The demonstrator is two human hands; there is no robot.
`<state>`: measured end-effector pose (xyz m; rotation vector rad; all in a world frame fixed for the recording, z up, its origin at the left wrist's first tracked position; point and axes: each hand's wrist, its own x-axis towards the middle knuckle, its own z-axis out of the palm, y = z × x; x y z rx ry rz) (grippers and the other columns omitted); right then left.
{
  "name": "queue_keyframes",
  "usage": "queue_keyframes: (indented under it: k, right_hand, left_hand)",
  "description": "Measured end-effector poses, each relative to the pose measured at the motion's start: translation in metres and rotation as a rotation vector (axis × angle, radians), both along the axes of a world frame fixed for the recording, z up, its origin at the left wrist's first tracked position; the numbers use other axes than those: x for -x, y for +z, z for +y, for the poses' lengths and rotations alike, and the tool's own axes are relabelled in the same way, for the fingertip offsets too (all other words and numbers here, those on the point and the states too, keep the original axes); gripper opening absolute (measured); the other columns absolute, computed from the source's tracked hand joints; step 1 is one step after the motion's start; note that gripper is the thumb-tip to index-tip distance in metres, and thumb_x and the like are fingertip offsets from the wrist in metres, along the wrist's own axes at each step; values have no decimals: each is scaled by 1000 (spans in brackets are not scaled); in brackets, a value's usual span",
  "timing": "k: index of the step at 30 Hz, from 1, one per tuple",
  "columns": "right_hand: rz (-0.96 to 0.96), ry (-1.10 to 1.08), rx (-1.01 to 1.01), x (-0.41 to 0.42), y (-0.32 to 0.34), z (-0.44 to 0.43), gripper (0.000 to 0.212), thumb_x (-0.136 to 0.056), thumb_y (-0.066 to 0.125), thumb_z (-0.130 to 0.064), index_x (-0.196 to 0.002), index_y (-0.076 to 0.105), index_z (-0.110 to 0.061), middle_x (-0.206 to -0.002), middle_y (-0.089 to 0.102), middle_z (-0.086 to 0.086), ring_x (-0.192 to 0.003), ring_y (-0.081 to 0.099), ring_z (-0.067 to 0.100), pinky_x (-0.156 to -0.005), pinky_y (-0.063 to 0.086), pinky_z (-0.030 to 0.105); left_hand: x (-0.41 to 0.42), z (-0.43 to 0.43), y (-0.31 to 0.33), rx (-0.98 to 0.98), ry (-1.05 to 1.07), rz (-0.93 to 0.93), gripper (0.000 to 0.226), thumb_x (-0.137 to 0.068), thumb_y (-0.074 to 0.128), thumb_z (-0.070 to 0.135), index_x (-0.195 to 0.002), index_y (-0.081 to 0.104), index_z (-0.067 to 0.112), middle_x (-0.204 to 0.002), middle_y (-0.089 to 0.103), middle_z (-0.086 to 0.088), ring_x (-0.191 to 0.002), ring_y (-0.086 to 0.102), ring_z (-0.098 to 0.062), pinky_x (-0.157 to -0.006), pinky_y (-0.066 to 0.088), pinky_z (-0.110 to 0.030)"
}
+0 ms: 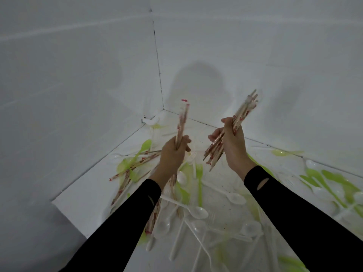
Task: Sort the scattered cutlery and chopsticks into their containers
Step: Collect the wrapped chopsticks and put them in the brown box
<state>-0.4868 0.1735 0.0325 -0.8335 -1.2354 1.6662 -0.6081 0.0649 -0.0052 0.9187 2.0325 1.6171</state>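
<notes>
Starting at the left of the table (78,209): down and left of its back corner (163,110) we've got a heap of loose chopsticks (135,167) lying across a green spoon (144,147). Our left hand (172,152) is up above the tabletop just in front of that corner, fingers curled tight round a few chopsticks (181,122) that stand nearly upright. Nearer us than the corner, between our two hands, a green fork (199,179) lies flat among white spoons (197,212). Our right hand (233,144), to the right of the corner, clutches a fat bundle of chopsticks (245,110) tilted up and to the right, ends poking out both sides of the fist. Far right of the corner, more green spoons (334,179) lie scattered on the table.
</notes>
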Motion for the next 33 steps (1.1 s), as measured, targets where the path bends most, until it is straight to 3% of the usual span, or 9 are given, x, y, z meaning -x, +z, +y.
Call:
queue_keyframes:
  k: [6,8,10,13,16,19,24,29,33]
  right_hand:
    - [159,180,271,7,-5,-16,40,-96,54,-47,-72,47,-16,-51,38,-1,-43,39,14,-46,39,26]
    - [224,221,425,14,-10,-22,41,-96,54,-47,-71,48,-15,-55,46,1,-47,50,16,-53,48,28]
    - [257,264,515,21,-14,-28,38,-100,50,-43,-78,52,-12,-68,66,8,-68,70,25,-75,57,38]
    - [210,307,513,29,-18,-33,33,-104,41,-41,-98,56,-11,-100,75,12,-96,72,28,-100,49,46]
    - [166,334,484,33,-19,-34,33,-103,42,-41,-110,62,-15,-108,74,10,-99,71,27,-101,49,44]
    - [96,379,444,34,-19,-38,31,-103,45,-38,-108,62,-13,-94,73,16,-83,72,29,-81,59,41]
    - [-126,400,240,43,-26,-43,29,-105,43,-34,-109,55,-8,-87,72,19,-75,71,30,-71,61,41]
    - [-387,501,-8,56,-42,-50,25,-101,52,-34,-96,59,-11,-69,65,10,-55,62,21,-58,52,34]
    - [-853,664,-623,63,-67,-49,35,-97,54,-44,-79,51,-14,-68,52,-1,-61,49,14,-60,37,31]
  left_hand:
    - [32,-32,-8,-199,173,9,25,-104,45,31,-91,63,21,-65,58,6,-57,48,-12,-55,40,-29]
    - [29,-43,-11,-151,105,-10,25,-101,50,32,-88,68,21,-63,58,7,-53,47,-10,-51,39,-25]
    - [23,-51,-12,-40,4,-18,22,-97,58,33,-88,73,20,-60,59,10,-48,47,-5,-49,39,-20]
    - [13,-59,-10,124,-189,-112,30,-87,66,45,-99,74,19,-60,53,5,-50,46,-8,-47,39,-20]
    - [7,-66,-12,160,-348,-243,21,-84,70,42,-90,75,23,-59,48,4,-45,38,-7,-43,32,-20]
    - [14,-71,-13,254,-324,-172,23,-90,65,43,-82,73,24,-54,55,10,-45,43,-6,-46,37,-21]
    - [57,-84,-19,332,-206,-36,23,-96,57,40,-92,72,23,-79,73,5,-56,58,-4,-56,48,-20]
    - [107,-97,-22,309,119,18,19,-95,59,40,-93,69,24,-69,73,10,-60,59,-7,-52,44,-12]
    - [131,-93,-30,318,141,80,20,-91,67,30,-88,72,12,-69,73,6,-58,63,-4,-54,47,-15]
